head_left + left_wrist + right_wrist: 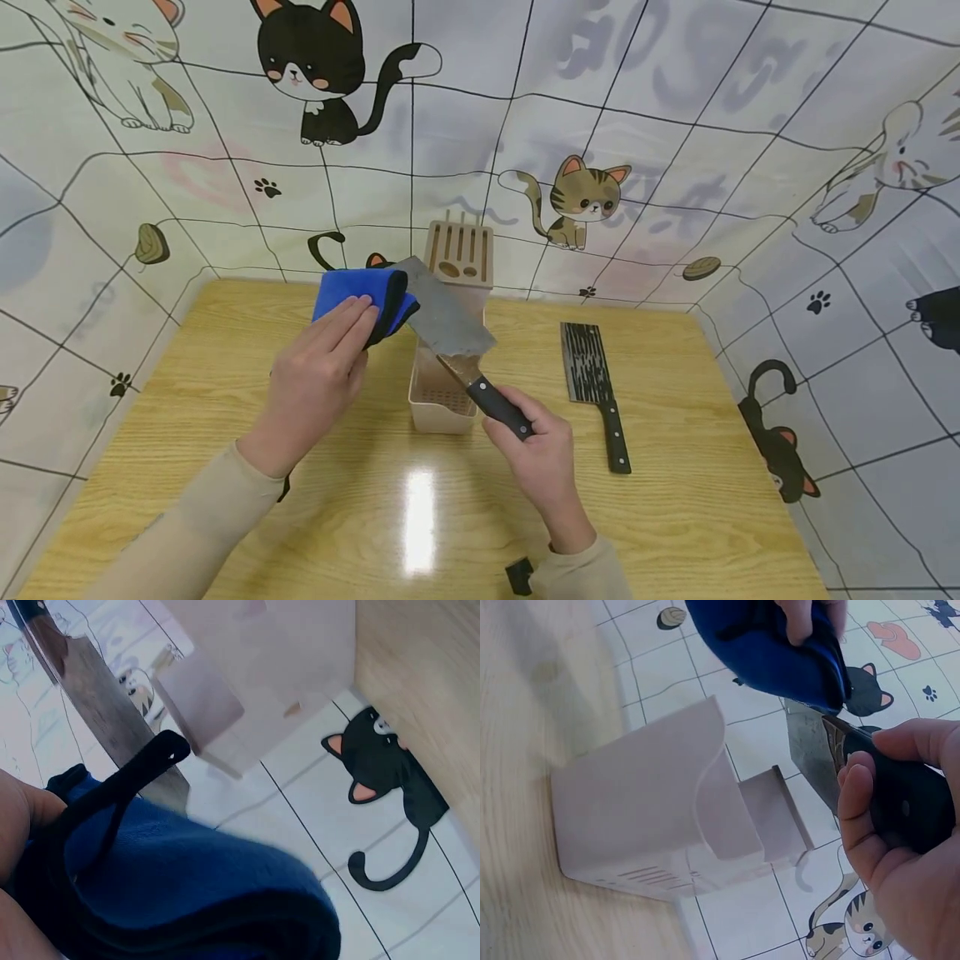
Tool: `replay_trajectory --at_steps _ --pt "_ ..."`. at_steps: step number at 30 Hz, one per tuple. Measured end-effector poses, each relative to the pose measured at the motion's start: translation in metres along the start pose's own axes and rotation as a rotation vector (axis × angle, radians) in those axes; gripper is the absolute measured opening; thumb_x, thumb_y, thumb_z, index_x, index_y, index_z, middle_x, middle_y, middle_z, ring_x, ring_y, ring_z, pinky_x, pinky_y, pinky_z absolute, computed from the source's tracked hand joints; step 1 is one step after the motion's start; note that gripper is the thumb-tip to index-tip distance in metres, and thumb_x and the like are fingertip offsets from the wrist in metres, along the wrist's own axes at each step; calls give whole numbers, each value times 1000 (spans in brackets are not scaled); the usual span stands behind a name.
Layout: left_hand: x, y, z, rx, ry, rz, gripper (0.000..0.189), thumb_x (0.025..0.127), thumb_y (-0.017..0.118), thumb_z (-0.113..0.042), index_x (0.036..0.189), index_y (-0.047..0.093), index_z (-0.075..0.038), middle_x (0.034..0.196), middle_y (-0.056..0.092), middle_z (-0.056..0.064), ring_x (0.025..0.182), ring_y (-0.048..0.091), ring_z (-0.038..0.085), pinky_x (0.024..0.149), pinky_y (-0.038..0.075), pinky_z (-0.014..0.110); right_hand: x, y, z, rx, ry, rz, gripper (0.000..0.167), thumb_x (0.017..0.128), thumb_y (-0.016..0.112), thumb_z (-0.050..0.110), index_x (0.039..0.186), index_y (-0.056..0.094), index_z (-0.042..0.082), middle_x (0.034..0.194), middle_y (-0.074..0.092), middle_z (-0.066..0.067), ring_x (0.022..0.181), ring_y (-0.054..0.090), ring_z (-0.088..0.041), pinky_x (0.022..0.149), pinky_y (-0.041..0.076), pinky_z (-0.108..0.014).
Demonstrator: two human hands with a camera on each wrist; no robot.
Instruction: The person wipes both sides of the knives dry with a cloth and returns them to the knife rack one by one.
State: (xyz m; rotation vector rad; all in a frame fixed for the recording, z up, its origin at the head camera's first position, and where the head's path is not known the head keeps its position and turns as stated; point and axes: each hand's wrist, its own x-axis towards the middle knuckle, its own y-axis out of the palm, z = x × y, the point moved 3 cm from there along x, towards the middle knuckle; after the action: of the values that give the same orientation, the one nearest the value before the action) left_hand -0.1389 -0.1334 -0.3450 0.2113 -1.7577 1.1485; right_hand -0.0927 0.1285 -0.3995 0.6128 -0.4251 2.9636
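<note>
Cleaver [448, 315] is gripped by its handle [498, 407] in your right hand [538, 454]; your left hand [317, 379] pinches blue cloth [356, 293].

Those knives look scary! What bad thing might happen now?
The left grip holds a blue cloth right by the held knife, so a slip might cut the fingers. If the right grip loosens on the black handle, that knife might fall and hit the beige holder. The other knife lies uncovered on the table, so it might get bumped.

Cleaver [452, 318] (held aslant), folded blue cloth [351, 287]
</note>
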Motion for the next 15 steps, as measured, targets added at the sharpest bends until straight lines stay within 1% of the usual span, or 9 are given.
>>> replay_trajectory --at_steps 3,6,7,9,12,15 --pt "0 -5 8 33 -17 13 39 83 70 13 122 70 8 125 70 24 111 70 42 92 60 52 2 -4 0 23 -2 -1 33 84 76 -6 117 75 -3 104 77 -18 73 70 -10 59 58 -24" --pt "-1 -9 17 54 -33 6 39 84 68 13 122 69 8 126 70 24 111 70 42 91 60 53 4 -7 1 42 -9 12 33 86 74 -6 119 74 -4 95 77 -18 69 70 -8 56 58 -24" --pt "-2 -10 20 65 -37 14 38 85 67 12 123 69 8 126 70 24 112 70 42 91 60 53 5 -8 2 46 -16 16 32 87 73 -6 119 73 -5 92 77 -18 68 69 -8 55 58 -24" --pt "-3 -13 26 67 -55 -3 40 83 67 13 123 69 7 126 70 22 112 70 41 91 59 54 8 -10 4 47 -25 25 32 87 73 -7 119 73 -6 87 76 -17 68 70 -7 55 59 -24" --pt "-6 -17 35 87 -62 15 40 84 66 13 124 69 8 126 70 23 113 70 41 92 59 54 12 -14 6 40 -34 33 32 87 72 -8 119 72 -6 83 76 -16 68 69 -7 56 59 -24" --pt "-9 -19 44 85 -73 8 41 83 67 14 123 69 8 126 70 23 112 70 42 92 59 55 17 -17 8 31 -50 39 31 88 72 -7 119 72 -6 81 75 -16 68 69 -7 57 59 -24"
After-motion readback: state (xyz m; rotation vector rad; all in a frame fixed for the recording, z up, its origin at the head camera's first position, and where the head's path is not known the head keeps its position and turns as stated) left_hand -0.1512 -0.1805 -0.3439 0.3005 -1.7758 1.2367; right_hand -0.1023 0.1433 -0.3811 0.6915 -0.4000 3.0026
